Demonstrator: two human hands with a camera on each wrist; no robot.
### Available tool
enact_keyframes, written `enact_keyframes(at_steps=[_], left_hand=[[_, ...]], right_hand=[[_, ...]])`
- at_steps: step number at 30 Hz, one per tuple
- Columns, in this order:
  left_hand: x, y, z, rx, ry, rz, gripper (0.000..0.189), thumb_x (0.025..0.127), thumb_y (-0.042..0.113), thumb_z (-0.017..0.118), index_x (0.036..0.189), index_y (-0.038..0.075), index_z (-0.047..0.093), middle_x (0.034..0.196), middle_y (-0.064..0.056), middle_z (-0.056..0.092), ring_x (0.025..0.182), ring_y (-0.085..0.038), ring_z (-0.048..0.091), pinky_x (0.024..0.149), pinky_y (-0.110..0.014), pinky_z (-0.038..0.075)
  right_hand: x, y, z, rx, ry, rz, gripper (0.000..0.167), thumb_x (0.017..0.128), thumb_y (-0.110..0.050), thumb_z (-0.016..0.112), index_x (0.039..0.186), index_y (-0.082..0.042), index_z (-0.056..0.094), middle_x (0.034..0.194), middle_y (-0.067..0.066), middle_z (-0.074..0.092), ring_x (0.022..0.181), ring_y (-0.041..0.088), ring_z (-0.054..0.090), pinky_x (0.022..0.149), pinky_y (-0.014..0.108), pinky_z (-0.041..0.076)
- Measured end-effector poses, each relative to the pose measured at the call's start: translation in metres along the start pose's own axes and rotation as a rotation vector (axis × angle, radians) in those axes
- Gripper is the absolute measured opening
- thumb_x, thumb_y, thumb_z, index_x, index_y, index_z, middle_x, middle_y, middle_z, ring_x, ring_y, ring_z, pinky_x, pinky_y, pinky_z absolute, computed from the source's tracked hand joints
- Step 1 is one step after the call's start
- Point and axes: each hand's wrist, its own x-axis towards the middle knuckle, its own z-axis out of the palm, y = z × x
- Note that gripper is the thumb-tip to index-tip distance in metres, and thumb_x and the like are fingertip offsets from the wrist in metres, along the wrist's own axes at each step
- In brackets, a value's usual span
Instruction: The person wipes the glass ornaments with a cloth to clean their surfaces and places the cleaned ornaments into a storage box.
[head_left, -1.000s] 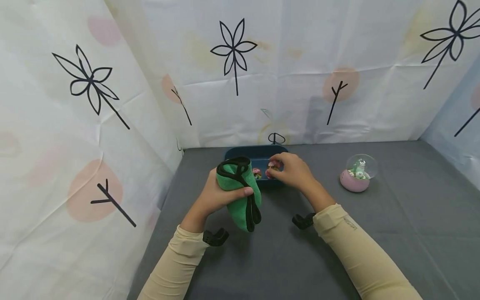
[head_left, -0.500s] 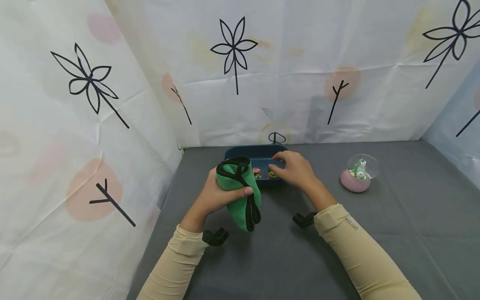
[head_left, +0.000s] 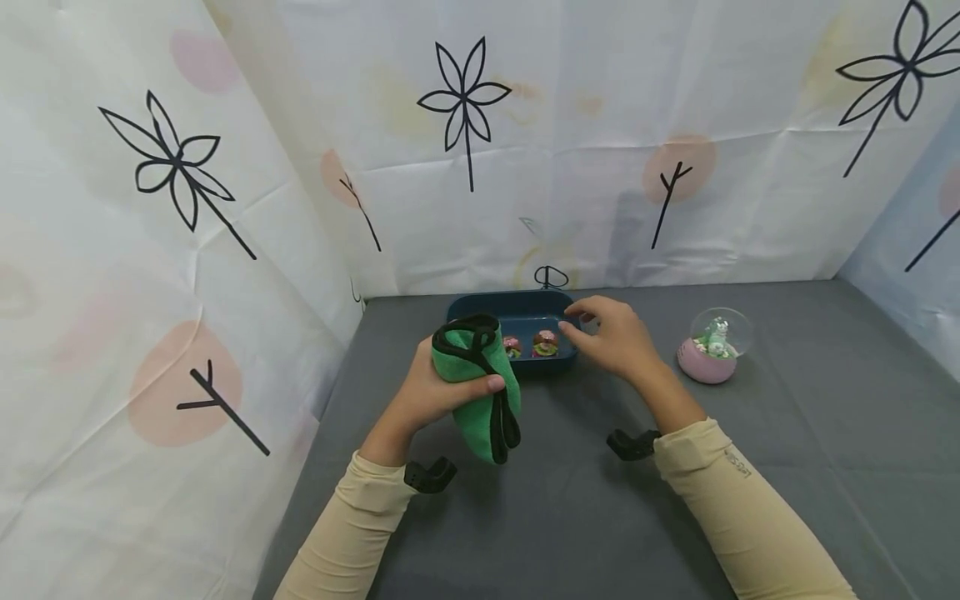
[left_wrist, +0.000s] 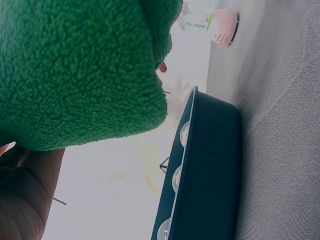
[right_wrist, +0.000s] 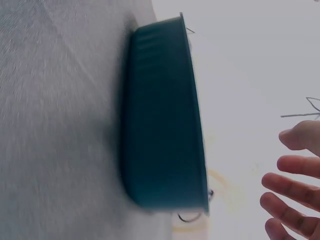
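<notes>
In the head view my left hand (head_left: 431,396) grips a folded green towel (head_left: 480,400) with black edging, held up in front of the blue tray (head_left: 513,367). The towel's fluffy pile (left_wrist: 80,75) fills much of the left wrist view. My right hand (head_left: 615,337) hovers at the tray's right end, holding nothing. Its fingers (right_wrist: 290,185) are spread in the right wrist view. Inside the tray sits a small pink-topped, multicoloured ornament (head_left: 545,342), with a similar ornament (head_left: 512,347) to its left, partly behind the towel. Several rounded tops show over the rim in the left wrist view.
A pink-based globe (head_left: 708,358) with a pale green figure under a clear dome stands right of the tray. The grey tabletop (head_left: 555,517) runs back to a white patterned cloth (head_left: 585,208). Another cloth wall (head_left: 75,350) rises at the left.
My right hand has let go of a small pink-topped ornament in the tray and drawn back to the right. My left hand keeps its hold on the towel, almost still.
</notes>
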Motion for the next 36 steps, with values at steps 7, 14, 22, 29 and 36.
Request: enact_keyframes(at_steps=[7,14,22,29,36], left_hand=[[0.001,0.001,0.002,-0.031,-0.023,0.015,0.04,0.087,0.031,0.091,0.119,0.013,0.074,0.111,-0.008,0.08,0.099,-0.025,0.078,0.089,-0.042,0.064],[0.0,0.002,0.003,-0.034,-0.027,0.004,0.042,0.086,0.032,0.092,0.121,0.016,0.073,0.11,-0.007,0.079,0.098,-0.027,0.077,0.089,-0.044,0.064],[-0.001,0.001,0.003,-0.026,-0.02,-0.01,0.039,0.086,0.029,0.092,0.117,0.014,0.073,0.103,-0.009,0.078,0.093,-0.027,0.077,0.085,-0.043,0.064],[-0.001,-0.001,0.005,-0.048,-0.033,0.002,0.044,0.087,0.025,0.091,0.125,0.014,0.073,0.114,-0.009,0.079,0.1,-0.027,0.077,0.091,-0.043,0.064],[0.002,-0.004,0.006,-0.076,-0.055,0.03,0.046,0.088,0.023,0.091,0.129,0.016,0.072,0.123,-0.007,0.077,0.106,-0.029,0.077,0.094,-0.046,0.063]], right_hand=[[-0.015,0.012,-0.027,-0.043,0.099,-0.024,0.03,0.102,-0.025,0.073,0.124,-0.005,0.075,0.128,0.019,0.073,0.117,0.041,0.065,0.097,0.061,0.054],[-0.029,0.027,-0.059,-0.017,0.252,-0.057,0.03,0.096,-0.018,0.079,0.122,-0.003,0.075,0.13,0.024,0.07,0.129,0.048,0.056,0.111,0.069,0.04],[-0.045,0.062,-0.085,-0.049,0.344,-0.02,0.049,0.085,-0.015,0.088,0.129,0.0,0.071,0.136,0.028,0.064,0.129,0.052,0.052,0.11,0.072,0.035],[-0.061,0.094,-0.099,-0.046,0.266,0.151,0.075,0.087,-0.029,0.088,0.15,-0.004,0.056,0.154,0.029,0.05,0.141,0.059,0.04,0.109,0.079,0.032],[-0.077,0.117,-0.1,-0.045,0.158,0.29,0.103,0.089,-0.044,0.085,0.169,-0.012,0.029,0.163,0.034,0.034,0.145,0.06,0.036,0.105,0.081,0.034]])
